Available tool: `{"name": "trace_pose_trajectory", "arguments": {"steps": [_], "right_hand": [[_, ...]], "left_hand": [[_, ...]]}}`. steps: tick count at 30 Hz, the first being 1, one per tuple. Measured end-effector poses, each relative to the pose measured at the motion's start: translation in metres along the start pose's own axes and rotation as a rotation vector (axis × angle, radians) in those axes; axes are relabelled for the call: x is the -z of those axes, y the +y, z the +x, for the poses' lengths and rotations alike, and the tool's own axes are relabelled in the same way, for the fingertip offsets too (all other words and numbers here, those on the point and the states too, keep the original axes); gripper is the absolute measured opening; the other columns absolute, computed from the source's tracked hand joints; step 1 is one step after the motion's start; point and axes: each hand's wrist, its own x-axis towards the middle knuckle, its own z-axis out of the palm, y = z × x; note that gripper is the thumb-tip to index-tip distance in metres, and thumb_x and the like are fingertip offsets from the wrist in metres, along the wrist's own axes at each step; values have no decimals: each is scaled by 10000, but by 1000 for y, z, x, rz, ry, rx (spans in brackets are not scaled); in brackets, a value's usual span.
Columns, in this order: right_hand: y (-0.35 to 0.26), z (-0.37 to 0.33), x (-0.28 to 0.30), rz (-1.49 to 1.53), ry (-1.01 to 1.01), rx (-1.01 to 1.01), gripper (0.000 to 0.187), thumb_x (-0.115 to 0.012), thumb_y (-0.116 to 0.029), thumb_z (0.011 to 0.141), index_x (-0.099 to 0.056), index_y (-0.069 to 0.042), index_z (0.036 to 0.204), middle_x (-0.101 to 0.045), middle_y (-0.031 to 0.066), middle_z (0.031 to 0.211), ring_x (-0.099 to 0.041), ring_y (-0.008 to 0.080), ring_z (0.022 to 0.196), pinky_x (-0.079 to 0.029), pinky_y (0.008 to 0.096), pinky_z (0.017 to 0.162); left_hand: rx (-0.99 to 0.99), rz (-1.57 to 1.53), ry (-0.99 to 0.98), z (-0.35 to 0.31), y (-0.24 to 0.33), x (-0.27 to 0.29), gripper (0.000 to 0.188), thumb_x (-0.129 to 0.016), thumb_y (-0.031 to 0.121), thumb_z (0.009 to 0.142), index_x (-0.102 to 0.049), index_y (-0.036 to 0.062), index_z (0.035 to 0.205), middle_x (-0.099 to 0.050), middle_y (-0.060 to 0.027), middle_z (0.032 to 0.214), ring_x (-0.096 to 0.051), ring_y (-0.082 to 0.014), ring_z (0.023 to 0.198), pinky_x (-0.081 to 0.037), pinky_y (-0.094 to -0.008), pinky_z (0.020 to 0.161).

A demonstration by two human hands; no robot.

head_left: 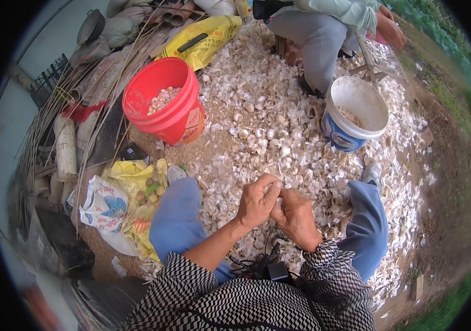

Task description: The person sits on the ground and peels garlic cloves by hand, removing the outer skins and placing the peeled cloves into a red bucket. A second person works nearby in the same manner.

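Note:
My left hand [257, 199] and my right hand [297, 214] meet between my knees, fingers curled and thumbs pressed inward. Whatever they pinch is mostly hidden; I cannot make it out. Just beyond them, whole garlic bulbs [270, 134] lie in a loose heap on a thick layer of pale garlic skins [221, 182]. A red bucket [192, 113] at the far left holds garlic cloves [164, 100]. To the far right stands a white and blue bucket [339, 132] with a little pale material at its bottom.
Another person [315, 41] sits at the back right on a low seat. Beside my left knee lies a yellow bag [128, 176] with round fruit [150, 190]. A yellow sack [213, 41], thin sticks and pipes [66, 146] crowd the left. Bare soil [445, 220] borders the right.

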Motion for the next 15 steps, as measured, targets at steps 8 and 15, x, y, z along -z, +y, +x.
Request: {"name": "trace_pose_trajectory", "arguments": {"steps": [8, 15], "right_hand": [[-12, 5, 11, 63, 21, -13, 308, -660, -96, 751, -569, 3, 1028, -498, 111, 659, -478, 180, 522, -385, 313, 469], [-7, 3, 5, 1, 36, 9, 136, -597, -63, 805, -556, 5, 916, -539, 166, 728, -549, 319, 583, -431, 383, 500]], "left_hand": [[60, -184, 38, 0, 1, -1, 230, -480, 221, 917, -540, 5, 868, -572, -46, 708, -507, -80, 540, -407, -243, 481], [253, -248, 117, 0, 9, -4, 196, -488, 171, 901, -524, -3, 820, -486, 16, 620, -437, -45, 527, -356, -218, 453]]}}
